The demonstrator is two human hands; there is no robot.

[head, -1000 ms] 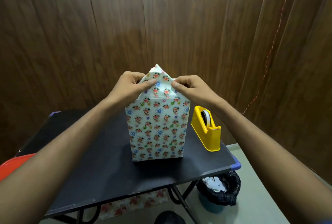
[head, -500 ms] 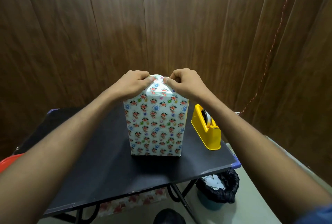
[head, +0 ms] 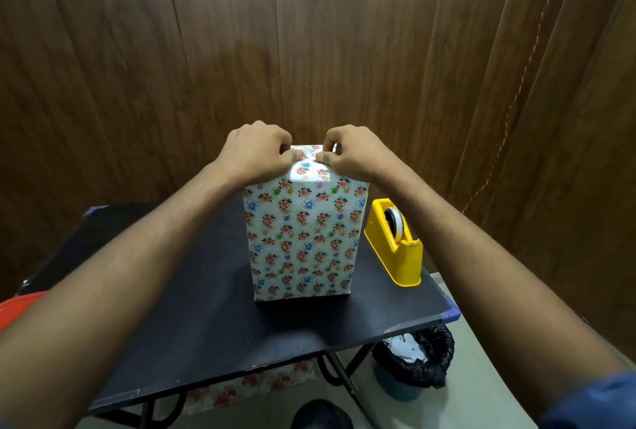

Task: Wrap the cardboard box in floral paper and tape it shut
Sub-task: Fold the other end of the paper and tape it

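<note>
The box (head: 301,239), covered in white paper with small red and blue flowers, stands upright on the black table (head: 206,318). A paper flap (head: 309,167) is folded down over its top end. My left hand (head: 256,153) pinches the flap's left side with curled fingers. My right hand (head: 354,151) pinches its right side the same way, thumb pressed on the paper. The box top beyond the hands is hidden. A yellow tape dispenser (head: 395,244) with a roll in it stands right of the box.
A wooden panel wall (head: 309,50) rises close behind the table. A bin with a black liner (head: 414,361) stands on the floor under the table's right corner. Spare floral paper (head: 247,387) lies under the table. A red object (head: 17,308) shows at the left edge.
The pointed paper flap that stood up above the box has been folded down flat over the top. Both hands moved closer together and back along the top edge.
</note>
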